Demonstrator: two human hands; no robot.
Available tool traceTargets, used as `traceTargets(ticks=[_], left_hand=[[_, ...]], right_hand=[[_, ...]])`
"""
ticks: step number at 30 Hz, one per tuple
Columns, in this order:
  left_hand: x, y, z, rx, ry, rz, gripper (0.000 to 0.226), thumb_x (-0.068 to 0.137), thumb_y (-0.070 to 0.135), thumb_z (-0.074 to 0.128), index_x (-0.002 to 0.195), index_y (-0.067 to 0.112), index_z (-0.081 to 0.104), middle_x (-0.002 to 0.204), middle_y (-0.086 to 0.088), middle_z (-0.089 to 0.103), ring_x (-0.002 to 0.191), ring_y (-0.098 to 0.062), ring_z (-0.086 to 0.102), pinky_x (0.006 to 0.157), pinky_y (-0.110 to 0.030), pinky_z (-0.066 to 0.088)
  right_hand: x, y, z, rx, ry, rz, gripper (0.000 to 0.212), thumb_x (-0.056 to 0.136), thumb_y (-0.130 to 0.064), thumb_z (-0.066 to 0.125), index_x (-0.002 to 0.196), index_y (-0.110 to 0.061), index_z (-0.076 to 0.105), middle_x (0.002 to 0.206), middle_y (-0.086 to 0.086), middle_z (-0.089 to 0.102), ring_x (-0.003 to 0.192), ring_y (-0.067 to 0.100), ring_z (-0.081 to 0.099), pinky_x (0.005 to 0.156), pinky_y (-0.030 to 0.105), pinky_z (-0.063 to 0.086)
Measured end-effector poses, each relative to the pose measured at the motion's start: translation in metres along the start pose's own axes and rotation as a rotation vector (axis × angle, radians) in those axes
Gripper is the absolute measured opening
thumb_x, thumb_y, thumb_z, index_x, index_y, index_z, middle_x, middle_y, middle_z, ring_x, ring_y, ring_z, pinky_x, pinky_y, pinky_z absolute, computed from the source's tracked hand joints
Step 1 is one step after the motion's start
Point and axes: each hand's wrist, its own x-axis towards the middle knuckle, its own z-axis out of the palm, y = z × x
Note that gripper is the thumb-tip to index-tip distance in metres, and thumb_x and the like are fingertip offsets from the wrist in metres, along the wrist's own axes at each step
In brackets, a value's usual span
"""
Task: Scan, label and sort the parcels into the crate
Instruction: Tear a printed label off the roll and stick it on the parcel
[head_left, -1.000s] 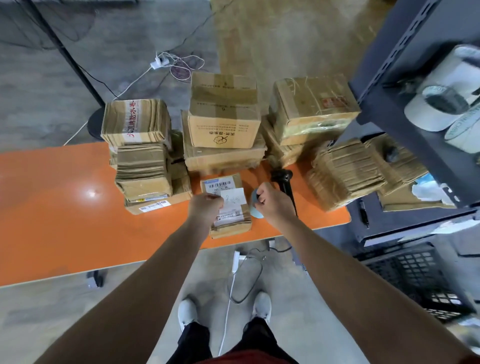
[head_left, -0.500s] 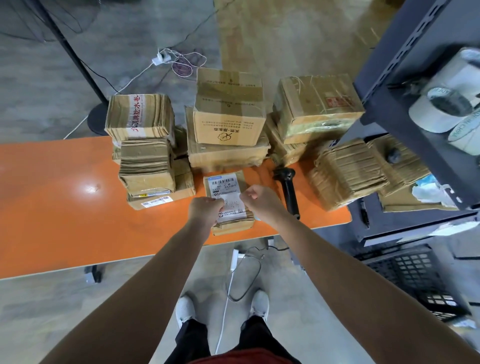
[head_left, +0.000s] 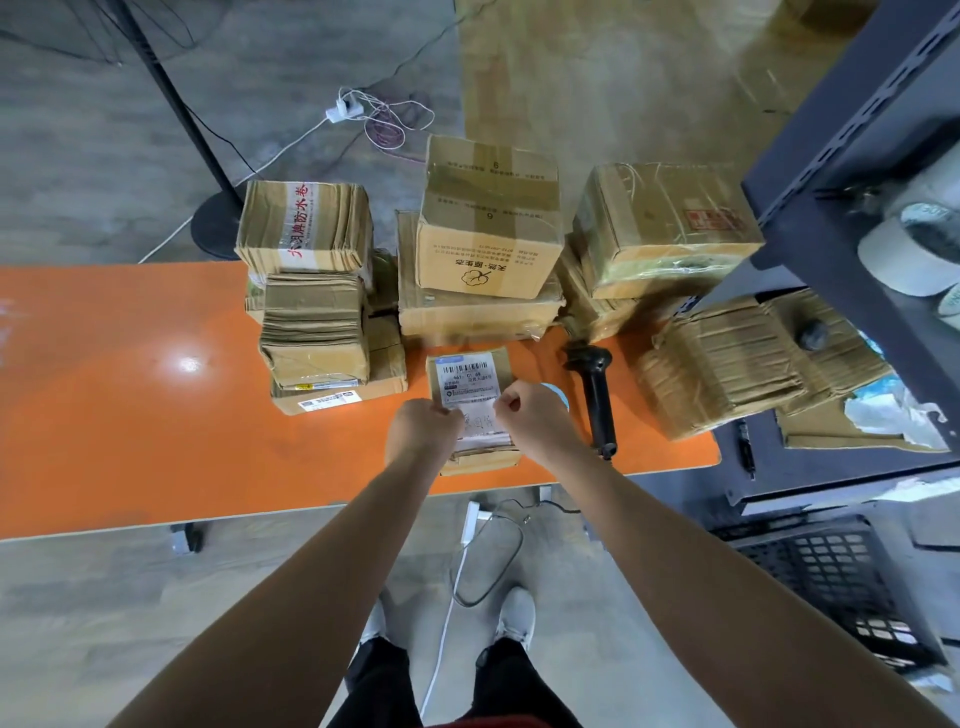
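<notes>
Both hands were over the small parcel (head_left: 480, 460), which sat flat at the near edge of the orange table (head_left: 130, 415), straight ahead of the person, approx. centre of view. The left hand (head_left: 423, 428) was pinching the left edge of a white label (head_left: 479, 425), fingers curled; the right hand (head_left: 530, 421) was pinching its right-hand top corner, so neither hand was free. The label lay over the parcel's near half, w/ a barcode label (head_left: 467, 376) on the far half. The key relation: the parcel's long axis ran away from the body, front edge to back, and the label lined up along it, hands either side. My read is the labelling step was mid-way, pressing down next, sorting not yet done. The black crate (head_left: 831, 582) sat on the floor, low and to the right, off the table's end, so the right hand was the nearer one for the drop. The black scanner (head_left: 596, 387) lay just beside the right hand, handle toward the person. Behind, stacks of taped cardboard parcels (head_left: 488, 218) crowded the table's far side. A dark metal rack (head_left: 810, 218) w/ tape rolls (head_left: 904, 249) stood at right. The floor was grey, w/ loose cables (head_left: 384, 119) beyond the table.
</notes>
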Motion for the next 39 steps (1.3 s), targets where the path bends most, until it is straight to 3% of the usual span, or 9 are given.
traceTargets(ticks=[3, 11, 16, 21, 23, 29, 32, 37, 39], left_hand=[[0.003, -0.005, -0.003, 0.075, 0.014, 0.015, 0.019, 0.082, 0.014, 0.055, 0.062, 0.013, 0.054, 0.06, -0.002, 0.059, 0.049, -0.016, 0.048, 0.042, -0.018, 0.026], [0.004, -0.015, 0.0, 0.212, 0.059, 0.053, 0.019, 0.084, 0.02, 0.055, 0.065, 0.017, 0.054, 0.064, -0.002, 0.058, 0.057, -0.02, 0.051, 0.046, -0.021, 0.027], [0.004, -0.018, 0.004, 0.341, 0.121, 0.132, 0.018, 0.087, 0.027, 0.055, 0.079, 0.013, 0.062, 0.074, -0.002, 0.062, 0.069, -0.023, 0.058, 0.048, -0.024, 0.032], [0.005, -0.025, 0.002, 0.169, 0.131, 0.019, 0.035, 0.084, 0.032, 0.069, 0.097, 0.009, 0.047, 0.073, 0.001, 0.053, 0.062, -0.016, 0.052, 0.048, -0.027, 0.034], [0.008, -0.028, 0.002, 0.13, 0.106, 0.003, 0.039, 0.085, 0.034, 0.069, 0.1, 0.008, 0.044, 0.076, 0.0, 0.053, 0.062, -0.014, 0.051, 0.047, -0.027, 0.034], [0.019, -0.026, 0.016, 0.12, 0.028, -0.057, 0.057, 0.085, 0.057, 0.058, 0.111, 0.008, 0.045, 0.101, -0.008, 0.061, 0.088, -0.027, 0.062, 0.06, -0.031, 0.042], [0.024, -0.027, 0.018, 0.134, 0.029, -0.083, 0.057, 0.086, 0.055, 0.057, 0.115, 0.008, 0.045, 0.104, -0.01, 0.061, 0.089, -0.029, 0.062, 0.063, -0.032, 0.046], [0.024, -0.035, 0.012, -0.031, -0.04, -0.005, 0.042, 0.087, 0.046, 0.063, 0.104, 0.011, 0.045, 0.104, -0.011, 0.06, 0.077, -0.019, 0.058, 0.053, -0.028, 0.043], [0.023, -0.046, 0.009, -0.072, -0.099, 0.048, 0.043, 0.079, 0.037, 0.075, 0.101, 0.017, 0.044, 0.108, -0.008, 0.058, 0.088, -0.022, 0.059, 0.063, -0.033, 0.05]], right_hand=[[0.0, -0.003, 0.005, -0.03, 0.004, -0.008, 0.019, 0.096, -0.021, 0.053, 0.092, -0.008, 0.066, 0.082, 0.008, 0.068, 0.075, 0.021, 0.064, 0.065, 0.037, 0.052], [-0.002, -0.002, 0.012, -0.08, 0.025, -0.019, 0.015, 0.095, -0.021, 0.057, 0.09, -0.011, 0.067, 0.081, 0.002, 0.068, 0.076, 0.015, 0.063, 0.067, 0.033, 0.055], [-0.002, 0.0, 0.017, -0.184, 0.041, -0.039, 0.015, 0.096, -0.024, 0.056, 0.097, -0.013, 0.067, 0.091, -0.001, 0.065, 0.079, 0.013, 0.061, 0.055, 0.021, 0.041], [-0.001, 0.001, 0.02, -0.126, 0.069, 0.005, 0.01, 0.093, -0.022, 0.062, 0.097, -0.015, 0.056, 0.088, -0.003, 0.057, 0.077, 0.014, 0.057, 0.057, 0.022, 0.037], [-0.001, 0.002, 0.019, -0.05, 0.096, 0.055, 0.024, 0.089, -0.023, 0.068, 0.097, -0.016, 0.046, 0.087, -0.001, 0.053, 0.073, 0.014, 0.053, 0.054, 0.022, 0.034], [0.004, 0.0, 0.018, -0.051, 0.1, 0.171, 0.046, 0.083, -0.052, 0.07, 0.097, -0.019, 0.041, 0.089, -0.001, 0.053, 0.075, 0.015, 0.052, 0.054, 0.026, 0.033], [0.005, -0.003, 0.022, -0.027, 0.108, 0.223, 0.047, 0.083, -0.051, 0.071, 0.1, -0.018, 0.042, 0.091, 0.0, 0.056, 0.078, 0.017, 0.056, 0.054, 0.027, 0.034], [0.007, 0.009, 0.017, 0.151, 0.054, 0.193, 0.044, 0.08, -0.039, 0.076, 0.101, -0.019, 0.043, 0.097, 0.002, 0.059, 0.086, 0.021, 0.063, 0.068, 0.037, 0.054], [0.004, 0.014, 0.013, 0.168, -0.014, 0.163, 0.047, 0.074, -0.028, 0.081, 0.102, -0.021, 0.043, 0.102, 0.003, 0.056, 0.09, 0.02, 0.062, 0.07, 0.035, 0.056]])
